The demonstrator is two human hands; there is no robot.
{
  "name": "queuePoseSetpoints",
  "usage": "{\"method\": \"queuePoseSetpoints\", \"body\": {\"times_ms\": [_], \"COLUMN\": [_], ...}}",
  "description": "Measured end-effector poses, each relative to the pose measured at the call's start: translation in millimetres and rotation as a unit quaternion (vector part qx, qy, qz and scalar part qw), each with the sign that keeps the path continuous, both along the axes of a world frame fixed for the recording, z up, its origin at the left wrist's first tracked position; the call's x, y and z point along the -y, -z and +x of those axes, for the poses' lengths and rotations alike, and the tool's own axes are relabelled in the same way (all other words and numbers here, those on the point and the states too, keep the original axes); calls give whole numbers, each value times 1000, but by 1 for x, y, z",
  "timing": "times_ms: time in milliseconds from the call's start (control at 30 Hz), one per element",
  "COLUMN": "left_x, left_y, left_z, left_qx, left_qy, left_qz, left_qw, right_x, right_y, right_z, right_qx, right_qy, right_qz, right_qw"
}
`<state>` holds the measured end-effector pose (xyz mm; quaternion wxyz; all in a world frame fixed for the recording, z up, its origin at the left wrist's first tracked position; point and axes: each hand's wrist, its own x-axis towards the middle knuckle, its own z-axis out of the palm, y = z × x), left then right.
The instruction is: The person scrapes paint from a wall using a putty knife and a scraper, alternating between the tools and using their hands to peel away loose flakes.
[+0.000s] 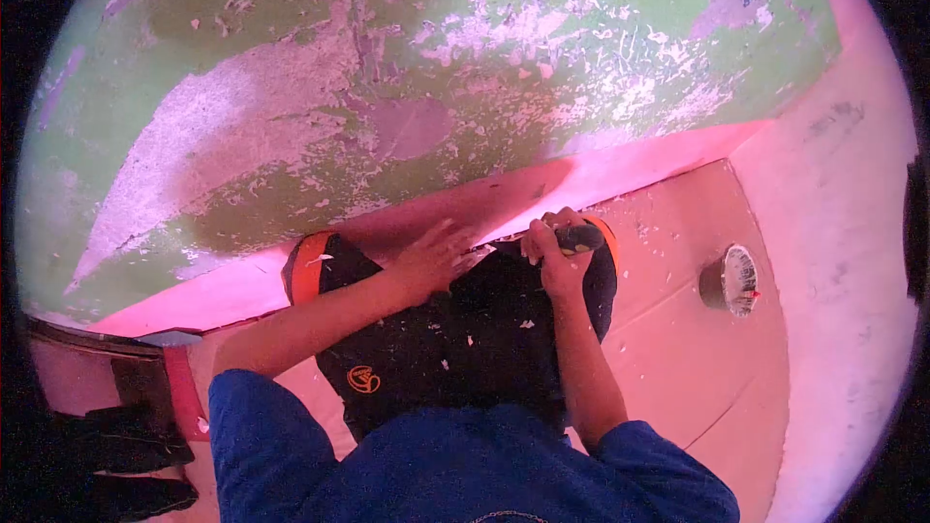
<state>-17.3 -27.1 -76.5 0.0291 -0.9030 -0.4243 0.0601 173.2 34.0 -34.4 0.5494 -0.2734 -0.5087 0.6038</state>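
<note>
My right hand [554, 258] is wrapped round the thick black handle [581, 238] of what looks like a paint scraper, held over my right knee near the skirting. The working end is hard to make out. My left hand [432, 260] has its fingers stretched out above my lap, close to the skirting. Pale flakes [477, 256] show right beside its fingers. In front of both hands rises a green wall [407, 174] with large bare and peeling patches. Below it runs a smooth pink skirting band [649, 150].
To the right, a round tub [713, 285] with a white-smeared rim stands on the pinkish floor [668, 349]. Paint flakes lie along the wall base and on my dark trousers [455, 349]. A pale side wall [833, 232] closes the right. Dark items [126, 441] lie at lower left.
</note>
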Motion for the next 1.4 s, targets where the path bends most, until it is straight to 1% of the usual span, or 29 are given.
{"method": "queuePoseSetpoints", "body": {"times_ms": [33,67,100,133,200,233,267,300,333,400,433,500,533,733,833,867,900,933,1000,1033,1067,1100,1133,1200,1233,1267,1300,1367,1400], "left_x": [-4,-6,-6,-4,-5,-2,6,8,1,-16,-27,-43,-45,-49,-60,-63,-62,-52,-33,-28,-24,-21,-15,-3,3,8,8,6,5], "left_y": [5,-44,-70,-61,-24,-9,7,2,-4,-62,-70,-82,-86,-93,-93,-34,29,43,32,27,-34,-78,-93,-119,-137,-152,-155,-163,-166], "left_z": [0,15,22,17,3,-3,-8,-8,-7,9,10,11,15,37,20,16,14,14,12,10,17,18,8,-15,-22,-26,-28,-29,-29], "left_qx": [-1,5,10,7,-232,-231,-92,48,48,81,79,170,174,16,7,107,204,205,175,175,220,261,256,293,281,264,263,257,251], "left_qy": [-3,-116,-225,-226,-182,-185,-93,2,-2,-183,-180,-255,-256,-180,-188,-148,-104,-107,121,110,39,-31,-39,-38,-113,-186,-189,-218,-228], "left_qz": [2,85,166,164,229,236,145,50,53,234,232,55,60,293,263,172,80,87,47,42,46,54,58,324,453,571,576,383,280], "left_qw": [1000,990,960,960,928,926,981,998,997,951,952,950,949,939,946,968,970,969,976,978,974,963,964,899,838,755,751,860,898], "right_x": [0,2,2,1,-4,-6,-9,-14,-19,-20,-19,-15,-12,-6,-3,-1,1,3,1,2,2,4,5,4,7,6,3,4,7], "right_y": [-2,-2,0,2,1,-9,-23,-40,-58,-97,-115,-132,-136,-140,-145,-147,-148,-147,-143,-142,-142,-147,-151,-162,-170,-177,-183,-191,-192], "right_z": [0,-1,0,0,2,2,5,9,14,23,24,26,28,39,38,38,38,39,40,42,41,37,32,22,15,13,11,5,3], "right_qx": [-18,-37,-46,-48,-42,-60,-60,-161,-262,-283,-297,-309,-299,-255,-285,-285,-265,-245,-260,-255,-251,-251,-259,-306,-292,-293,-259,-209,-210], "right_qy": [-1,-1,-3,-3,35,64,62,38,13,38,29,19,21,6,11,9,10,9,19,-4,-29,-38,-45,-70,-46,-52,-74,-102,-105], "right_qz": [9,14,20,17,23,34,40,99,154,192,225,261,276,325,316,320,327,334,327,329,333,329,328,322,324,327,356,390,393], "right_qw": [1000,999,999,999,998,996,996,981,953,939,928,914,913,911,905,904,907,910,908,909,909,909,907,893,899,897,895,891,889]}}
